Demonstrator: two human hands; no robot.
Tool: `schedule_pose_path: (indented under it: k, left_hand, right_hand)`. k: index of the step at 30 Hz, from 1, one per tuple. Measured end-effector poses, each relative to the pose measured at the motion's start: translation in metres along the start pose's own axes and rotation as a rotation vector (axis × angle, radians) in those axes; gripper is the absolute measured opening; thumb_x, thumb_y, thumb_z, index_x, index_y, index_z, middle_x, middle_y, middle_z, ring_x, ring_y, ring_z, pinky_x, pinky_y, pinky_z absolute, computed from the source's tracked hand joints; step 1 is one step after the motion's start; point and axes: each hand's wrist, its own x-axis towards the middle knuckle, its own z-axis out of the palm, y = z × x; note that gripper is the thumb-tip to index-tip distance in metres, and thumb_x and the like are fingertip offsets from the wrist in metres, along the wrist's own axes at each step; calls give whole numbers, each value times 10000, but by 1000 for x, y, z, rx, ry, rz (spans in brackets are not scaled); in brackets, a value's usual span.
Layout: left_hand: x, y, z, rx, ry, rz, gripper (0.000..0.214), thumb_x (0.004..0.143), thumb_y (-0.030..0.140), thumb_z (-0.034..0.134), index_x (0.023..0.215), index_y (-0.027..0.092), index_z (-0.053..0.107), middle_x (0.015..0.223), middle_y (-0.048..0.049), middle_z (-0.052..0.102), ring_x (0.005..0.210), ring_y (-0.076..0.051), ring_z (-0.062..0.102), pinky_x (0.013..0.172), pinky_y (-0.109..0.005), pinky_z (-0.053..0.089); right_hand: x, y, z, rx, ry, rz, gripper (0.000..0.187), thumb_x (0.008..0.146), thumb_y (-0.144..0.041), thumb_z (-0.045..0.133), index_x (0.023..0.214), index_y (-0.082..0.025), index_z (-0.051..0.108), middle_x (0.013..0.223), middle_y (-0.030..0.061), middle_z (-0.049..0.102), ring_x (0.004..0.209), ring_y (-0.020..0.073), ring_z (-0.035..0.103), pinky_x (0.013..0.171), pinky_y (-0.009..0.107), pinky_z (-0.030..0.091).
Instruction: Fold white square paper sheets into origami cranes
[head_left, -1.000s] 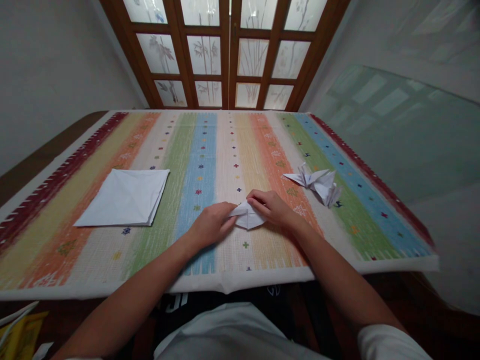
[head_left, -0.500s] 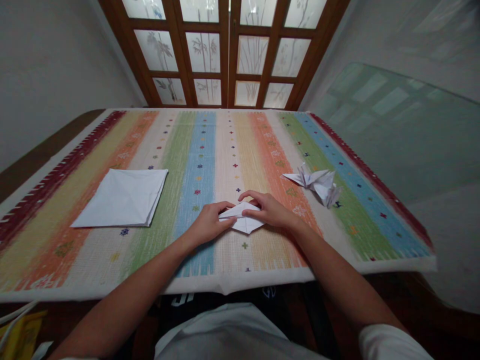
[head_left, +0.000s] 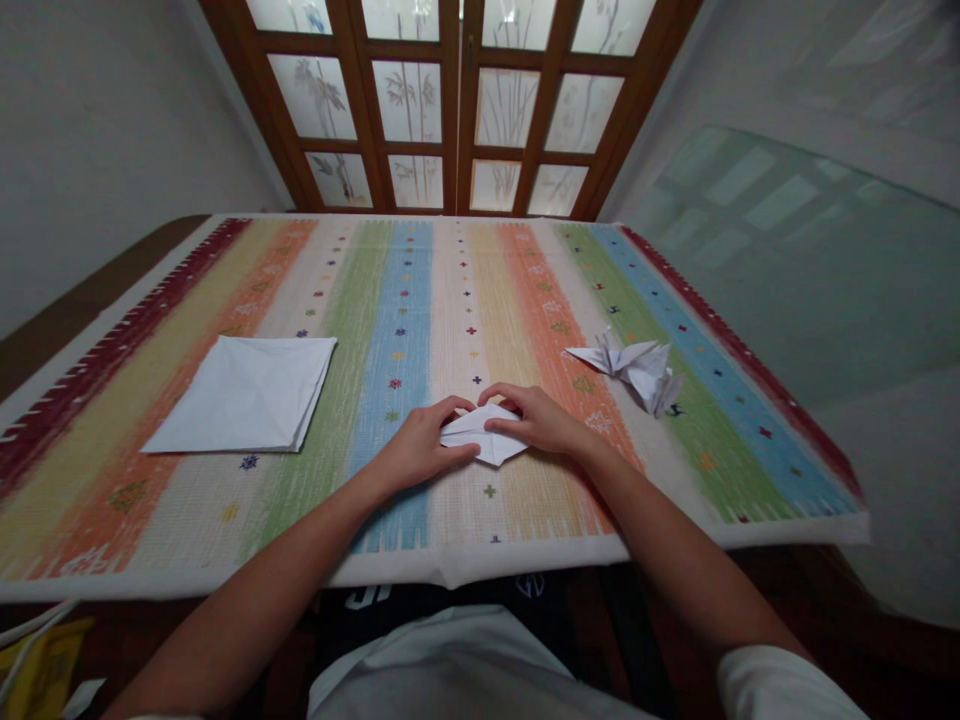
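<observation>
Between my two hands, low over the striped tablecloth, is a small piece of folded white paper (head_left: 496, 450) with creases and layered flaps. My left hand (head_left: 429, 443) grips its left end, thumb on the near face and fingers curled behind. From the other side my right hand (head_left: 538, 420) holds the upper right part, its thumb pressed on the paper and its index finger arched over the far edge. The fingertips behind the paper are partly hidden.
A stack of folded white paper (head_left: 240, 395) lies to the left. On the right rest folded paper cranes (head_left: 634, 368), close together. The striped tablecloth (head_left: 409, 290) covers the table, with wooden doors (head_left: 455, 110) beyond its far edge and a glass panel (head_left: 810, 290) against the right wall.
My left thumb has slid slightly right along the paper's near face. Both hands keep their grip, and the other papers stay where they were.
</observation>
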Motion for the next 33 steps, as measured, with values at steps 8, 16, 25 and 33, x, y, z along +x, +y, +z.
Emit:
schedule_pose_path:
  k: [8,16,25,33]
  left_hand:
    - [2,2,-1,-56,-21,-40,471,860,314,830,1302,213,702,1045,-74,831,882,-235,742,856,-373,564]
    - [3,5,-3,-96,-38,-68,459,832,306,841,1261,209,714,1064,-65,817,909,-236,726,857,-363,536]
    - [1,5,-2,-106,-59,-51,526,807,294,872,1300,211,710,1041,-53,809,877,-223,716,812,-336,526]
    - [-2,8,-5,-106,-78,-49,537,816,304,867,1318,220,696,1048,-54,808,886,-230,722,810,-340,521]
  right_hand:
    - [1,3,0,6,-12,0,356,951,-368,731,1265,-201,740,794,1,732,665,152,600,614,245,386]
    - [0,3,0,-17,-18,17,364,959,-392,727,1276,-215,746,775,-6,702,667,157,583,616,253,381]
    - [-3,-6,-1,-32,-11,30,344,951,-337,724,1268,-206,751,795,1,722,655,148,574,617,252,384]
    - [-4,-3,0,-50,-21,12,346,961,-348,717,1271,-198,747,789,-1,722,658,149,575,619,252,371]
